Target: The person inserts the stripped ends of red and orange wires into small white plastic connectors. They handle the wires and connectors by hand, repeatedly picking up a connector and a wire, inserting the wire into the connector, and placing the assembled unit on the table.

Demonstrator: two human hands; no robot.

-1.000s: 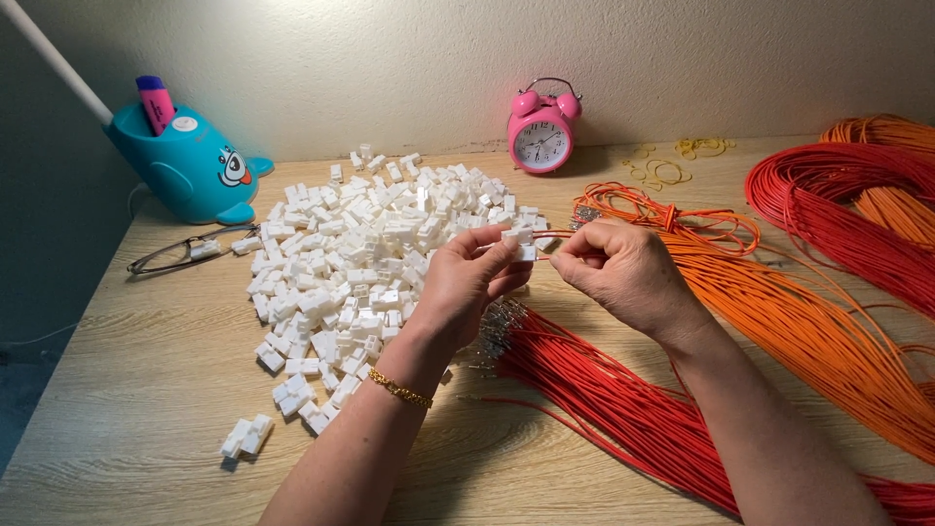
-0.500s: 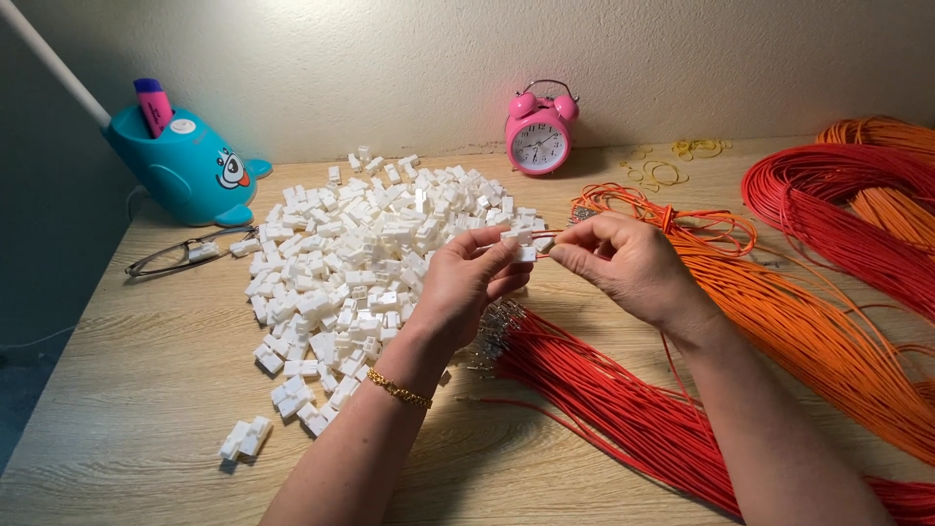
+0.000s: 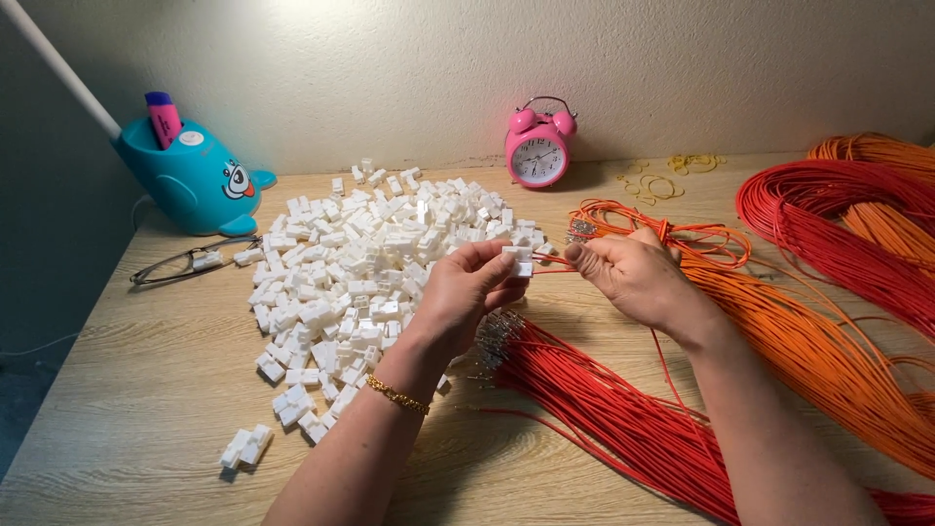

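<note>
My left hand (image 3: 467, 292) pinches a small white plastic connector (image 3: 519, 261) above the wooden table (image 3: 146, 390). My right hand (image 3: 638, 278) holds the end of a thin red wire (image 3: 551, 266) that reaches the connector. A big heap of white connectors (image 3: 360, 263) lies just left of my hands. Under my hands runs a bundle of red wires (image 3: 604, 409) with metal tips. Orange wire bundles (image 3: 808, 341) lie beneath my right forearm.
A pink alarm clock (image 3: 539, 146) stands by the wall. A blue whale-shaped pen holder (image 3: 195, 180) and eyeglasses (image 3: 185, 263) sit at the left. Coiled red and orange wires (image 3: 857, 205) fill the right side. Yellow rubber bands (image 3: 672, 175) lie near the clock.
My hands have stayed almost in place. The red wire end has moved closer into the white connector.
</note>
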